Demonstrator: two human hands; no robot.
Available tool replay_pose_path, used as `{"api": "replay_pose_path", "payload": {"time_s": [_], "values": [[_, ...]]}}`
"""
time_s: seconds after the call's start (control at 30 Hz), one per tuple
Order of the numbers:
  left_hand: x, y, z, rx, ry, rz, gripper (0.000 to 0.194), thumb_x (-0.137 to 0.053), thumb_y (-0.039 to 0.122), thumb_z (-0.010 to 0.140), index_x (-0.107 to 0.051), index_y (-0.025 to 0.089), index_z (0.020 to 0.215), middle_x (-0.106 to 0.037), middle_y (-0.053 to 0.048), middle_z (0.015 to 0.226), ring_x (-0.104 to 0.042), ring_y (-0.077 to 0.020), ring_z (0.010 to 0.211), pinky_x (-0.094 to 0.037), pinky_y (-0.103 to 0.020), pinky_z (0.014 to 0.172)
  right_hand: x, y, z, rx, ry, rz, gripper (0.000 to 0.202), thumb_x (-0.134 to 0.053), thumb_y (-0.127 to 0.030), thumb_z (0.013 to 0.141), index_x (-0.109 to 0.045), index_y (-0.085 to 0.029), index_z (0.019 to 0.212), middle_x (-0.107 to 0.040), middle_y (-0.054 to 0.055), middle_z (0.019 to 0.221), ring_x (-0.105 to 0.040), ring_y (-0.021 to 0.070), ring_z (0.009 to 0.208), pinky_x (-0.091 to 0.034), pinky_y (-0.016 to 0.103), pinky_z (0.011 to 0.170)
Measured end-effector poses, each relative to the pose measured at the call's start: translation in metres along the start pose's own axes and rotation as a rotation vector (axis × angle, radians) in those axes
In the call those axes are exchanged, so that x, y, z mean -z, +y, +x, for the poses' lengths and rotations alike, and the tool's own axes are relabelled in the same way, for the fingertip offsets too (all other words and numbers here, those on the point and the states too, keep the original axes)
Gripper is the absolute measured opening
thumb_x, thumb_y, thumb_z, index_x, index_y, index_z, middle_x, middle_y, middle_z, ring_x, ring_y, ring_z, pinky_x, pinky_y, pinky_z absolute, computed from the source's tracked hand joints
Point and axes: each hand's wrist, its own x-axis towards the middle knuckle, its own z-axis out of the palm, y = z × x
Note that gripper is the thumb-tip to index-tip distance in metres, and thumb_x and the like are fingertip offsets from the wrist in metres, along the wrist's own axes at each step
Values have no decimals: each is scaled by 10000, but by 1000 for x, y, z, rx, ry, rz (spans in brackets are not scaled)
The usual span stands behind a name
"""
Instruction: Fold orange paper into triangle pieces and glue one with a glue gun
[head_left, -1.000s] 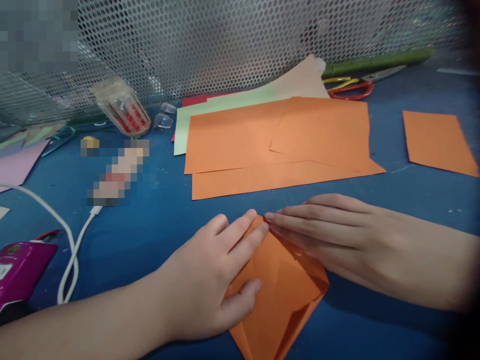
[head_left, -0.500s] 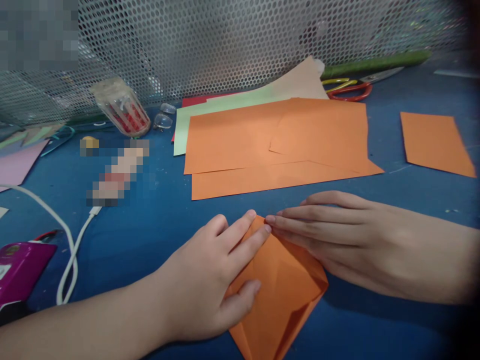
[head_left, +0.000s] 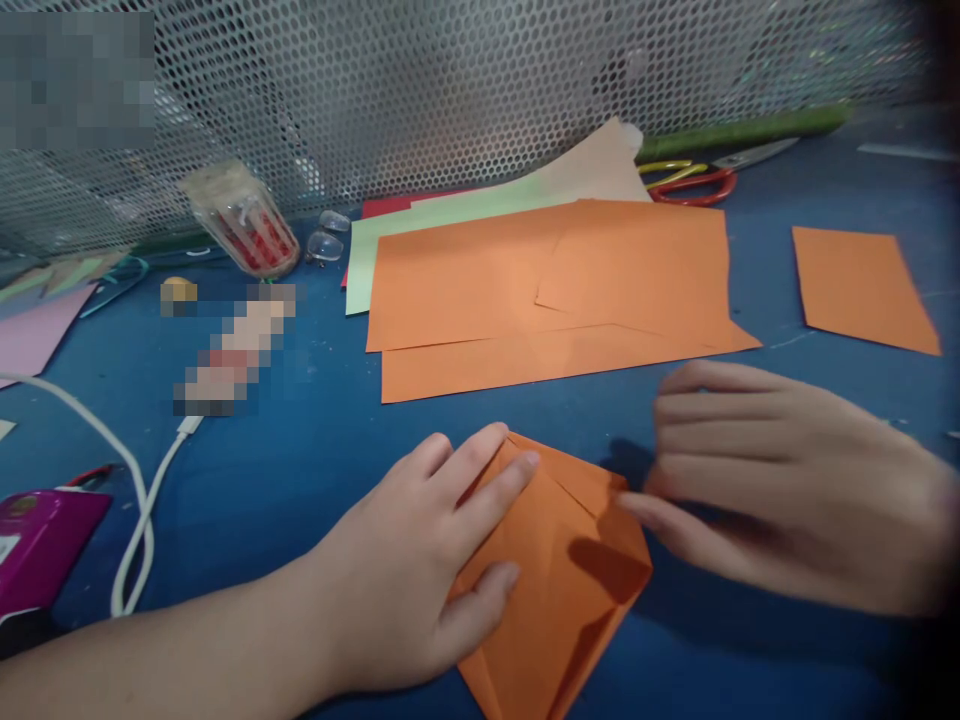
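Note:
A folded orange paper (head_left: 551,560) lies on the blue table with one corner pointing away from me. My left hand (head_left: 427,560) rests flat on its left side, fingers spread, two fingertips close to the far corner. Over the right side is my right hand (head_left: 750,480), its fingers curled and its thumb stretched out to the folded right edge; whether the thumb touches the paper is unclear. A narrow folded flap runs along the upper right edge. Nothing shows inside the right hand.
Larger orange sheets (head_left: 465,290) lie beyond my hands over green and red paper. An orange square (head_left: 862,290) is at right, scissors (head_left: 694,185) behind. At left are a jar (head_left: 251,225), a white cable (head_left: 142,500) and a purple object (head_left: 52,540).
My right hand has moved right, off the upper edge near the far corner, and its fingers have curled. The upper right edge now shows folded over. My left hand has stayed in place.

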Motion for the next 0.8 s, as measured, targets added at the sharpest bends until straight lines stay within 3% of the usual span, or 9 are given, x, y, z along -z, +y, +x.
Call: {"api": "replay_pose_path", "payload": {"time_s": [0.1,0.17,0.23,0.4,0.53,0.67,0.8], "values": [[-4,0,-1,-26,68,-1,547,-332,345,1179,-536,82,1612,-599,-190,1591,-602,-326,1156,-562,-443,1044,-3,-5,14,-118,21,48,398,-587,-470,1125,-504,-267,794,-579,-35,663,-547,156,591,-456,345,611],[-6,-1,-1,-42,75,-3,539,-344,340,1175,-532,72,1604,-620,-187,1548,-595,-315,1120,-563,-434,1036,-6,-10,19,-251,-6,69,426,-668,-588,1034,-507,-276,793,-601,-15,694,-575,190,608,-445,356,574],[-6,-2,-1,-50,74,-2,533,-350,338,1174,-531,65,1595,-624,-188,1538,-594,-312,1106,-564,-434,1032,-8,-15,21,-305,-48,97,364,-723,-521,970,-526,-277,785,-617,-8,717,-590,205,631,-465,358,588],[-6,-3,0,-35,89,-40,530,-350,352,1177,-501,61,1594,-616,-180,1569,-610,-333,1193,-538,-463,1106,-10,-22,19,-286,-77,230,110,-615,-234,928,-567,-271,837,-655,-23,778,-628,165,672,-526,303,613],[-5,-3,1,-57,111,-105,514,-388,292,1160,-456,45,1605,-630,-190,1559,-607,-325,1331,-507,-436,1173,-10,-23,20,-286,-50,421,114,-649,-174,847,-634,-278,891,-718,-33,848,-685,144,735,-576,253,634],[-3,-2,0,-49,120,-105,497,-417,272,1142,-490,54,1583,-625,-210,1553,-661,-336,1267,-566,-441,1109,-8,-19,21,-328,-105,575,157,-865,-401,896,-772,-301,974,-783,-5,965,-756,166,864,-627,260,740],[-2,-2,-1,-58,122,-102,487,-430,270,1137,-543,23,1541,-623,-245,1530,-682,-348,1249,-603,-446,1071,-4,-14,22,-297,-168,604,269,-853,-568,935,-861,-331,1062,-799,42,1032,-775,190,904,-631,288,764]]}}
